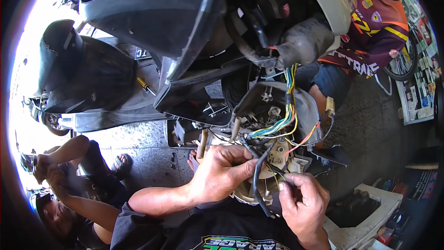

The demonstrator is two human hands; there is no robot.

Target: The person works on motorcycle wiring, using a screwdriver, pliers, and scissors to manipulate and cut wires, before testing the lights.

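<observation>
The person's left hand [222,173], fingers curled nearly closed, pinches a black cable [257,181] that hangs over the near edge of a pale housing [277,153]; farther right, a thin wire [277,180] is pinched between thumb and forefinger of the right hand [303,199].

The wire bundle [290,109] mixed green, white, blue and yellow; nearer, the thick cable [255,178] was black, the thin wire [276,176] beside it yellowish; far right, the jersey [370,41] was maroon with yellow stripes
</observation>
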